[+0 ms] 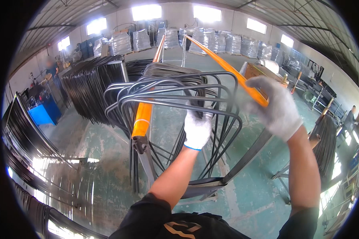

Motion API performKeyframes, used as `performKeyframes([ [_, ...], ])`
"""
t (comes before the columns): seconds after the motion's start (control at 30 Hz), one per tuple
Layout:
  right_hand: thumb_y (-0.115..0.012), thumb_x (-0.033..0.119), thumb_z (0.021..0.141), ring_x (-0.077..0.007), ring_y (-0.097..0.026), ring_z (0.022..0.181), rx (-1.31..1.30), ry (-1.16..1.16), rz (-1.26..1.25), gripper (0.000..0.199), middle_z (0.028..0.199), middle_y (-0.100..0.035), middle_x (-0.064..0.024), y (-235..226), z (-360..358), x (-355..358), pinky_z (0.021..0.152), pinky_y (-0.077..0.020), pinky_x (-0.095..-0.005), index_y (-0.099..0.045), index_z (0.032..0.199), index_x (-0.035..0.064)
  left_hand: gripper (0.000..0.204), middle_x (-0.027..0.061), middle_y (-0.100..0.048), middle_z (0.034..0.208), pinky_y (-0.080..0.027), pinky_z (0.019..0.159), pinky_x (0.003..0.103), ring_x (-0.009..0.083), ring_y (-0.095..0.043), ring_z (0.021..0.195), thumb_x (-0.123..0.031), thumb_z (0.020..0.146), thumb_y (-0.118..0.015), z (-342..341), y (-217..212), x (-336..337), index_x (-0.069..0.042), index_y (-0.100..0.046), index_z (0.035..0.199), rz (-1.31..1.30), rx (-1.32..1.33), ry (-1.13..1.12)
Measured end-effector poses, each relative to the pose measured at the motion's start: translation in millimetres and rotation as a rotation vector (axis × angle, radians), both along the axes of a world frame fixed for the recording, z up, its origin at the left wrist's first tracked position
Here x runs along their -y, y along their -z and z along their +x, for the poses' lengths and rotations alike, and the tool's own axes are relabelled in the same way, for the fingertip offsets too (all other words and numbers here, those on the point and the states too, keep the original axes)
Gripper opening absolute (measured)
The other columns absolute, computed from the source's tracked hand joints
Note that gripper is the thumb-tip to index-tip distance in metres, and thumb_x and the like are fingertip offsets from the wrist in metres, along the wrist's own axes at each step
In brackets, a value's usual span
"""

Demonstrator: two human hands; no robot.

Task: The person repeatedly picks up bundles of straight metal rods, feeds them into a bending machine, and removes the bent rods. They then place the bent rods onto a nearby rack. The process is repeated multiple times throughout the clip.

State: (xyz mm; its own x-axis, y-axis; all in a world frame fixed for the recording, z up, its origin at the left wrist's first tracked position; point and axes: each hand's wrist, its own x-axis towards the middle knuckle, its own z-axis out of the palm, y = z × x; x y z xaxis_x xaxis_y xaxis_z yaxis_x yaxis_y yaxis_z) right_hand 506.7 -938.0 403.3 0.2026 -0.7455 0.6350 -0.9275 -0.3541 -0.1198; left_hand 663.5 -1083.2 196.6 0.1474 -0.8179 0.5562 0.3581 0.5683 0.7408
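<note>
A: What is held by the left hand [198, 128]?

B: A bent dark steel rod frame [175, 93] is gripped at its near side — the white-gloved fingers are curled shut around the rod, just where it hangs between the two orange rails.

A: And the right hand [276, 106]?

B: It is closed over the right orange rail [227, 67], with the gloved fingers wrapped across the top of the bar. Whether the rail is squeezed or merely rested on cannot be told.

A: Where is the frame placed?

B: It is hung at the front of a stack of similar looped rod frames [163, 73], carried across the left orange rail [144, 115] and the right one. Both rails are seen running away from the person toward the far wall. The loops' lower ends are seen dangling below the rails, above the green floor [247, 195].

A: What else is shown nearby?

B: A rack of dark bent rods [89, 87] is seen to the left, and more rod bundles [24, 135] are laid along the left edge. Wrapped pallets [211, 42] are lined up at the back wall — a blue cabinet [46, 113] is seen at the left, and a second person [349, 119] is seen at the far right.
</note>
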Motion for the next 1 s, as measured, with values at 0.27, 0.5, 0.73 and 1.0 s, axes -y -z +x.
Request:
performKeyframes([
  [0.27,-0.101,0.042,0.066,-0.0468,-0.038,0.158,-0.322,0.023,-0.119,0.114,0.165,-0.047,-0.0221,44.5,51.0,47.8,0.134,-0.0262,-0.0636,-0.048,0.162,0.0119,0.047,0.0280,-0.077,0.112,-0.060,0.089,0.053,0.0494,-0.073,0.107,-0.020,0.097,-0.074,-7.7,46.8,-2.7,-0.003,-0.062,0.140,-0.203,0.833,-0.180],
  [0.5,-0.083,0.021,0.084,-0.0410,-0.069,0.116,-0.169,0.073,-0.077,0.065,0.123,-0.072,-0.0205,83.3,80.2,85.9,0.102,-0.0546,-0.0513,-0.062,0.144,0.0063,0.042,0.0258,-0.078,0.113,-0.060,0.095,0.049,0.0436,-0.076,0.109,-0.019,0.096,-0.078,45.2,32.5,-47.9,-0.001,-0.069,0.133,0.101,0.881,-0.092],
  [0.73,-0.071,0.008,0.080,-0.0415,-0.067,0.116,-0.092,-0.061,-0.502,0.066,0.119,-0.070,-0.0185,95.1,90.9,89.1,0.101,-0.0526,-0.0532,-0.062,0.145,0.0057,0.035,0.0228,-0.079,0.109,-0.061,0.090,0.047,0.0403,-0.078,0.103,-0.017,0.095,-0.076,72.8,26.8,-60.4,-0.001,-0.071,0.126,0.025,0.586,-0.354],
  [1.0,-0.071,0.002,0.071,-0.0408,-0.067,0.102,-0.250,-0.120,-0.649,0.062,0.109,-0.068,-0.0173,116.7,50.2,85.8,0.098,-0.0553,-0.0511,-0.069,0.132,0.0046,0.019,0.0166,-0.075,0.095,-0.059,0.080,0.037,0.0292,-0.076,0.087,-0.006,0.097,-0.075,79.7,33.5,-59.7,-0.002,-0.072,0.115,-0.005,0.389,-0.293],
])
